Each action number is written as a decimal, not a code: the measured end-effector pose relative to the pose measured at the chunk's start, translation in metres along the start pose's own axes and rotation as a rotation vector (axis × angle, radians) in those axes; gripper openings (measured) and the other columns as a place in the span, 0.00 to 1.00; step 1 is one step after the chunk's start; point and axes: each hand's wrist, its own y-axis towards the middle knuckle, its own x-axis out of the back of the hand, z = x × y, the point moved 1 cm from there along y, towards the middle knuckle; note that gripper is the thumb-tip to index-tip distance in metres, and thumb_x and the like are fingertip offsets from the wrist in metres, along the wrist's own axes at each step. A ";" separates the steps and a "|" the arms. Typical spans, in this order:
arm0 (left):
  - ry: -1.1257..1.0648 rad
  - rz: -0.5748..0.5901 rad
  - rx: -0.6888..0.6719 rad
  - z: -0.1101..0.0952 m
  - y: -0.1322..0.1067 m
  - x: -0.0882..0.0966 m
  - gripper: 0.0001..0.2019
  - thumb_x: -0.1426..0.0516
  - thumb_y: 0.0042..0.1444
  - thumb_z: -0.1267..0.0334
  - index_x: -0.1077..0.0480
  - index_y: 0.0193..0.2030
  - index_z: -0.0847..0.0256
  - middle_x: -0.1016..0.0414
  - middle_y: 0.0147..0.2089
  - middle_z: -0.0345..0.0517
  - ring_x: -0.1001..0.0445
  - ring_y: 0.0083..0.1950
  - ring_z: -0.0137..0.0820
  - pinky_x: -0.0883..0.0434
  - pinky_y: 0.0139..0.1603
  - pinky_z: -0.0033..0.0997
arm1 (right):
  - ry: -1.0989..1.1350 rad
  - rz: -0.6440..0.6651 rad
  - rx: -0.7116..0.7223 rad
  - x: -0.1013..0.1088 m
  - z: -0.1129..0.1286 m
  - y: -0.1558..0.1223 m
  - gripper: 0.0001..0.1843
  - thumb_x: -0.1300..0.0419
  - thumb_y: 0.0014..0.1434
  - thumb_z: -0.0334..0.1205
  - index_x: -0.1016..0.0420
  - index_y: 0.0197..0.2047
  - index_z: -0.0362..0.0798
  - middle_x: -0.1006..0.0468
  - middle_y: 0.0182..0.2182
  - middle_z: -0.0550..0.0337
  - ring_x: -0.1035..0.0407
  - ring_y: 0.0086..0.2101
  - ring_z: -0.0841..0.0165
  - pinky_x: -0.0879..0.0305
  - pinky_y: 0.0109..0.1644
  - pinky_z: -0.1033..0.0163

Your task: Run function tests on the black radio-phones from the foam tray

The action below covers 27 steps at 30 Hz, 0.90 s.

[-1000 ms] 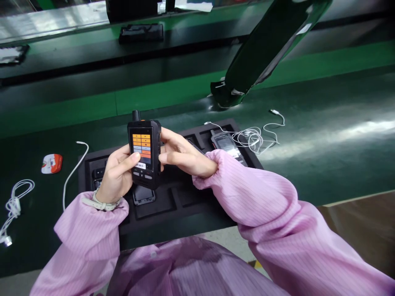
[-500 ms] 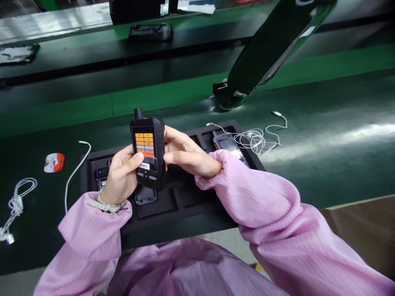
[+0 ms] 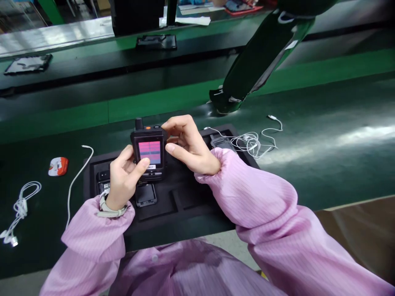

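Note:
My left hand (image 3: 125,174) is wrapped round a black handheld radio (image 3: 149,154), its thumb lying over the lower part of the lit screen. The radio stands tilted, its stubby antenna up, and the screen shows pink and purple bars. At its upper right corner is my right hand (image 3: 191,144), with thumb and fingers apart. The index fingertip is at the top edge by a knob, the thumb close to the right side. Below lies a black foam tray (image 3: 191,199). A smaller dark device with a screen (image 3: 146,194) rests in it, under the radio.
Another device (image 3: 222,142) lies at the tray's right, a tangled white cable (image 3: 251,142) over it. Left of the tray are a white cable (image 3: 75,179), an orange-and-white object (image 3: 58,166) and a coiled USB cable (image 3: 21,209). A dark green post (image 3: 253,61) rises behind.
The screen has gone from orange to pink and purple, and the radio tips back, showing its top. My right fingers have moved up from its side to the upper corner.

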 end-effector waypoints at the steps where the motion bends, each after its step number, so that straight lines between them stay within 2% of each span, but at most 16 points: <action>1: -0.021 -0.004 0.023 0.000 0.001 0.000 0.11 0.33 0.59 0.61 0.19 0.47 0.60 0.17 0.45 0.47 0.20 0.48 0.35 0.25 0.54 0.31 | 0.010 0.008 -0.011 -0.001 0.001 0.000 0.22 0.39 0.66 0.46 0.41 0.59 0.52 0.34 0.52 0.55 0.32 0.46 0.68 0.29 0.49 0.62; 5: -0.057 -0.070 0.122 0.003 0.004 0.000 0.12 0.33 0.59 0.59 0.19 0.48 0.61 0.16 0.48 0.49 0.18 0.51 0.39 0.24 0.55 0.34 | 0.078 0.115 -0.183 -0.010 0.002 0.001 0.41 0.38 0.59 0.38 0.55 0.70 0.53 0.38 0.59 0.51 0.32 0.46 0.69 0.27 0.44 0.65; 7: -0.030 -0.081 0.111 0.003 0.005 0.001 0.13 0.34 0.59 0.59 0.19 0.49 0.62 0.16 0.49 0.50 0.19 0.52 0.40 0.25 0.56 0.35 | 0.063 0.137 -0.222 -0.013 0.002 0.001 0.44 0.40 0.59 0.37 0.59 0.72 0.53 0.38 0.60 0.49 0.31 0.46 0.69 0.27 0.44 0.64; 9: 0.038 -0.067 0.052 0.002 0.005 0.001 0.13 0.33 0.59 0.59 0.20 0.49 0.61 0.17 0.47 0.49 0.20 0.52 0.39 0.25 0.57 0.35 | 0.003 0.095 -0.164 -0.015 0.001 0.000 0.39 0.40 0.63 0.41 0.56 0.71 0.51 0.35 0.59 0.48 0.30 0.47 0.67 0.27 0.46 0.62; 12: 0.144 -0.033 -0.031 0.000 0.001 0.001 0.13 0.33 0.59 0.60 0.20 0.49 0.61 0.21 0.48 0.49 0.22 0.52 0.37 0.25 0.55 0.32 | -0.118 -0.034 0.027 -0.013 0.001 -0.002 0.23 0.45 0.71 0.47 0.45 0.64 0.49 0.31 0.55 0.50 0.29 0.50 0.64 0.29 0.52 0.57; 15: 0.192 0.019 -0.098 -0.001 -0.004 0.002 0.12 0.34 0.58 0.61 0.20 0.48 0.60 0.24 0.46 0.49 0.24 0.50 0.36 0.24 0.51 0.30 | -0.219 -0.086 0.173 -0.009 0.002 -0.003 0.16 0.48 0.74 0.48 0.42 0.58 0.50 0.29 0.52 0.52 0.28 0.45 0.66 0.28 0.51 0.56; 17: 0.197 0.048 -0.127 -0.002 -0.005 0.003 0.12 0.34 0.59 0.62 0.20 0.49 0.60 0.24 0.44 0.48 0.24 0.48 0.35 0.24 0.49 0.29 | -0.268 -0.045 0.225 -0.005 0.003 -0.002 0.15 0.49 0.75 0.49 0.41 0.57 0.50 0.28 0.50 0.54 0.28 0.41 0.68 0.27 0.48 0.57; 20: 0.185 0.066 -0.100 -0.002 -0.004 0.004 0.13 0.34 0.58 0.61 0.20 0.50 0.60 0.24 0.43 0.48 0.23 0.47 0.36 0.23 0.49 0.32 | -0.312 0.054 0.252 0.002 0.007 0.002 0.15 0.50 0.75 0.51 0.40 0.56 0.51 0.27 0.50 0.54 0.29 0.38 0.69 0.27 0.45 0.58; 27: 0.137 0.103 0.010 -0.001 -0.003 0.005 0.14 0.32 0.56 0.58 0.19 0.48 0.61 0.22 0.45 0.50 0.23 0.46 0.38 0.23 0.49 0.33 | -0.204 0.251 0.189 0.020 0.019 0.012 0.15 0.47 0.74 0.49 0.36 0.56 0.47 0.26 0.50 0.55 0.32 0.36 0.72 0.32 0.42 0.64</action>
